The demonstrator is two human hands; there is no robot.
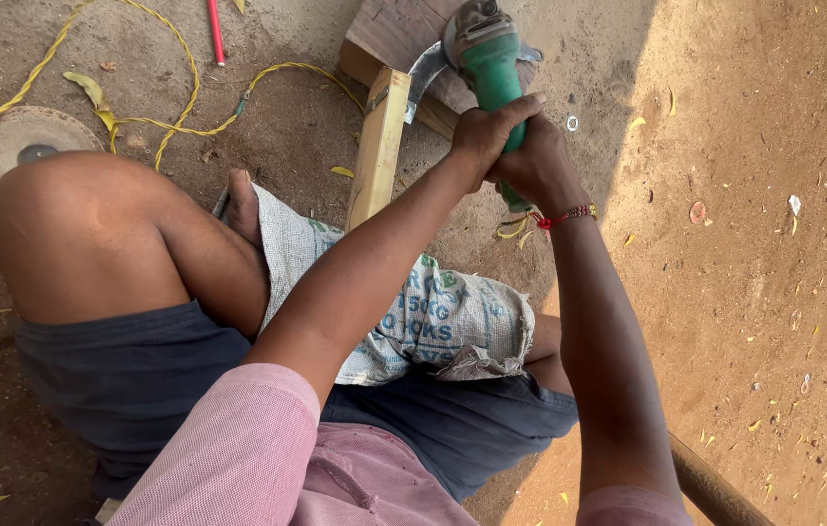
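Both my hands grip the body of a green angle grinder (488,60) at the top middle. My left hand (485,131) wraps the upper part of the handle and my right hand (536,168), with a red thread bracelet at the wrist, holds it just below. The grinder's head and metal guard rest against a pale wooden strip (377,148) that lies over a dark wood plank (396,34). My bare knee (82,229) is raised at the left, and a white woven sack (413,312) is under my legs.
A yellow cable (175,73) loops across the dirt at the top left, beside a round grinding disc (29,141) and a red stick (215,31). A rusty pipe (720,492) runs out at the bottom right. Sandy ground with scattered leaves spreads to the right.
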